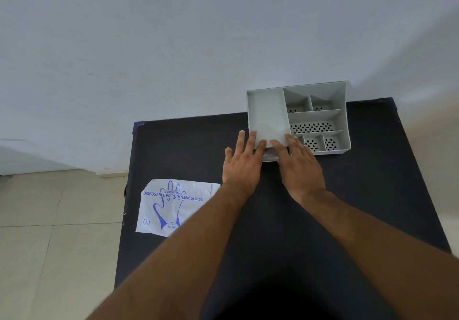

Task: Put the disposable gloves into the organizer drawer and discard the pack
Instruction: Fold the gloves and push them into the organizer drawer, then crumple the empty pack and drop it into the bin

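A grey plastic organizer (346, 111) with several compartments stands at the far right of a black table (367, 195). Both hands rest at its near left corner, over the large plain compartment. My left hand (242, 168) lies flat with fingers spread, its fingertips on the organizer's near edge. My right hand (300, 168) lies flat beside it, fingertips on the same edge. Between them a pale strip (270, 156) shows low on the organizer's front; I cannot tell whether it is a drawer front or gloves. The white glove pack (173, 205), printed in blue, lies flat at the table's left edge and overhangs it.
A pale wall rises right behind the table and the organizer. Beige floor tiles (49, 245) lie to the left of the table. The small organizer compartments have perforated bottoms and hold nothing that I can see.
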